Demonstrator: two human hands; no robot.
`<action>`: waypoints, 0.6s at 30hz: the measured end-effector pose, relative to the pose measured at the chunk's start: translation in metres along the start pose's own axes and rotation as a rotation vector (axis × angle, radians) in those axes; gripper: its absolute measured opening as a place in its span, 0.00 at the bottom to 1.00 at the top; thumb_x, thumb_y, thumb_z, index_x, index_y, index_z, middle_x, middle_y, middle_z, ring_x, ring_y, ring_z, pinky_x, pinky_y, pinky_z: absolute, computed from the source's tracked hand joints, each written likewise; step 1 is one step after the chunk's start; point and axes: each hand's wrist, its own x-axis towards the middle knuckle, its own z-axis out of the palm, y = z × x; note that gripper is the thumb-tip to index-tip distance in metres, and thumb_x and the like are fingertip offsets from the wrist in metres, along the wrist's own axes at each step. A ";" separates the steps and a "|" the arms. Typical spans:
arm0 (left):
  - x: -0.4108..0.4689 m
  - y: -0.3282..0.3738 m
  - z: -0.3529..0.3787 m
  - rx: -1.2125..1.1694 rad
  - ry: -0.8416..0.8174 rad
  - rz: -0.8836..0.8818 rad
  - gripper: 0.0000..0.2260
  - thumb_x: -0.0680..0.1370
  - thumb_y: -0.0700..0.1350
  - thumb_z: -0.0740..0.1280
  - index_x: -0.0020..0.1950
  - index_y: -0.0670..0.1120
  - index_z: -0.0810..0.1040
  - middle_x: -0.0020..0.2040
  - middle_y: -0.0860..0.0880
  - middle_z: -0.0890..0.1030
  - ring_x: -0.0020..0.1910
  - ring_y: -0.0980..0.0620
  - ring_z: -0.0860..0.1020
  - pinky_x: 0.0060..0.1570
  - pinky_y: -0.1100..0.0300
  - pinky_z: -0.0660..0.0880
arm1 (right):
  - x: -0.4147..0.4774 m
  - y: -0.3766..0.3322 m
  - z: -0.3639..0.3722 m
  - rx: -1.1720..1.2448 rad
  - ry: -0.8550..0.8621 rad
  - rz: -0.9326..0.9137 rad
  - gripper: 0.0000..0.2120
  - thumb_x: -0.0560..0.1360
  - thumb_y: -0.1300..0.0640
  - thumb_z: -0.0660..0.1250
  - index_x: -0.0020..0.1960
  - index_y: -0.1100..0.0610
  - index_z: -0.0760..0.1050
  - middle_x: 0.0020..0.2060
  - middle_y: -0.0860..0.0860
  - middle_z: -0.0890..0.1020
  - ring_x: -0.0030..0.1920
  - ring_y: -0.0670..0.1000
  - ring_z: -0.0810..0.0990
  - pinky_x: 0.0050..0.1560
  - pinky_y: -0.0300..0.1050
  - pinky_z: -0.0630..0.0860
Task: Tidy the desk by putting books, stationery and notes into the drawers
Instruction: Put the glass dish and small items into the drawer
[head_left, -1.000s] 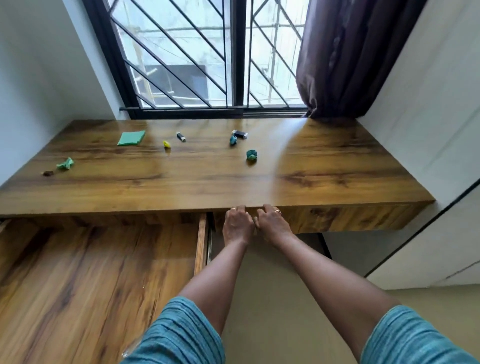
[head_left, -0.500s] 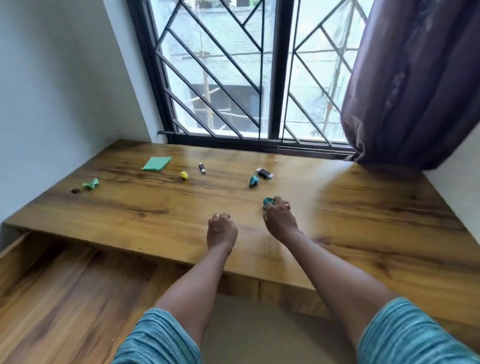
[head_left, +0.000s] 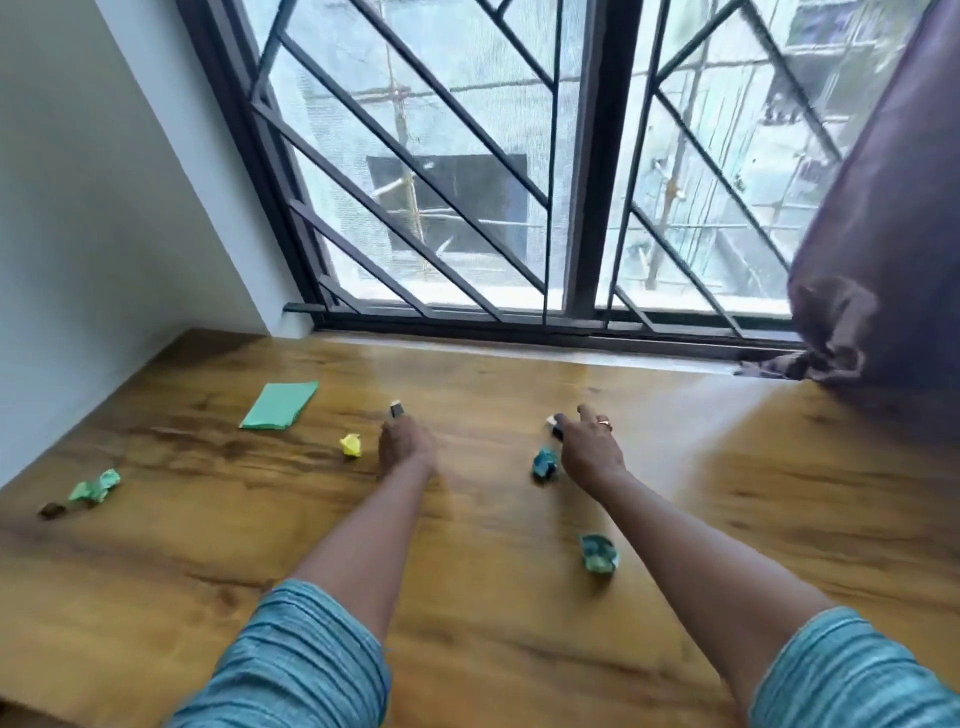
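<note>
Both my hands reach far over the wooden desk (head_left: 727, 499). My left hand (head_left: 406, 448) has its fingers curled down right behind a small black-and-white eraser (head_left: 396, 409); whether it grips it is hidden. My right hand (head_left: 591, 448), fingers spread and index finger out, touches a second small black-and-white piece (head_left: 555, 423). A blue crumpled note (head_left: 544, 462) lies by my right wrist, and a teal crumpled note (head_left: 599, 553) lies nearer to me. A yellow crumpled note (head_left: 351, 445) sits left of my left hand, with a flat green note pad (head_left: 280, 413) beyond it.
A green crumpled note (head_left: 96, 486) and a small brown bit (head_left: 52, 511) lie at the desk's left side by the white wall. The barred window (head_left: 582, 208) runs along the back edge. A purple curtain (head_left: 878, 260) hangs at the back right.
My hands left the desk's front edge and moved forward across the top to the small items near the window. The view moved in and up; the open drawer is out of view.
</note>
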 end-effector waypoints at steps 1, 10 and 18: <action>0.015 0.007 0.004 -0.028 -0.023 -0.014 0.16 0.82 0.39 0.53 0.66 0.38 0.73 0.65 0.38 0.74 0.64 0.40 0.74 0.60 0.51 0.72 | 0.011 0.001 0.002 -0.010 -0.027 0.003 0.25 0.77 0.68 0.51 0.70 0.52 0.66 0.66 0.60 0.66 0.64 0.62 0.67 0.62 0.52 0.71; 0.063 0.016 0.019 0.089 0.033 -0.041 0.17 0.81 0.35 0.52 0.65 0.34 0.74 0.62 0.37 0.74 0.61 0.40 0.75 0.54 0.54 0.75 | 0.054 0.004 0.005 -0.140 -0.148 -0.075 0.20 0.78 0.62 0.55 0.68 0.48 0.68 0.62 0.58 0.69 0.60 0.62 0.73 0.58 0.53 0.74; 0.013 0.011 0.004 -0.032 0.035 -0.007 0.18 0.82 0.39 0.51 0.62 0.32 0.75 0.61 0.34 0.77 0.61 0.37 0.75 0.57 0.48 0.71 | 0.021 0.004 -0.018 -0.036 0.022 -0.008 0.25 0.75 0.71 0.53 0.68 0.53 0.70 0.62 0.60 0.69 0.61 0.64 0.72 0.56 0.55 0.74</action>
